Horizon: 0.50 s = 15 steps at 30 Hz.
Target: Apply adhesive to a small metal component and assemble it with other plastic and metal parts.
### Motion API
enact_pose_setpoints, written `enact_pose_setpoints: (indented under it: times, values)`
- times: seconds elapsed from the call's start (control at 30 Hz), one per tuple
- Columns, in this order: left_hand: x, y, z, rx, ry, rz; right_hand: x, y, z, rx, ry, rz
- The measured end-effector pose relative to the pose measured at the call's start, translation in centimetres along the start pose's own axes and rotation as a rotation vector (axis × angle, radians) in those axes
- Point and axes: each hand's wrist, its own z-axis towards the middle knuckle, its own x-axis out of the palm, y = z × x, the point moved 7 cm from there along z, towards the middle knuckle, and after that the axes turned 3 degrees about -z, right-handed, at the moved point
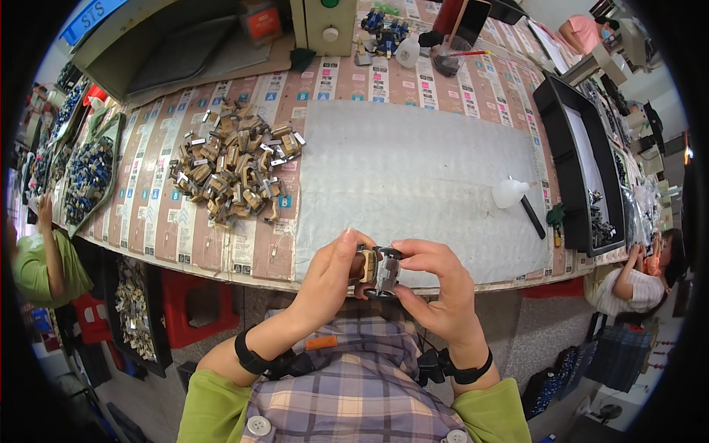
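Observation:
Close to the table's near edge, my two hands meet around a small toy vehicle. My left hand [323,275] is closed on a tan toy vehicle part [367,266], thumb up and fingers partly hidden behind it. In my right hand [445,286], a grey toy chassis with black wheels [387,273] sits between thumb and fingers, right against the tan part. I cannot tell whether the two are joined. Left of the white sheet [413,170] lies a loose pile of tan and grey toy parts [229,166].
At the sheet's right lie a white squeeze bottle [511,193] and a black stick-like tool [533,217]. A black tray [569,148] holds dark parts. Blue toy vehicles [388,35] and another bottle [408,52] stand at the back. Co-workers sit at both sides.

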Motion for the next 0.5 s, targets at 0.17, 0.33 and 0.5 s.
enact_pose_setpoints:
  times: [0.17,0.33,0.5]
  values:
    - [0.23,-0.51,-0.08,0.070,0.002,0.126,0.31,0.10,-0.23,-0.056,0.021,-0.099]
    - [0.70,-0.80,-0.10,0.081,0.028,0.146,0.44,-0.02,-0.62,-0.066,-0.025,-0.085]
    - [0.76,-0.69,0.17,0.053,0.068,0.240,0.46,0.06,-0.69,-0.117,-0.018,-0.154]
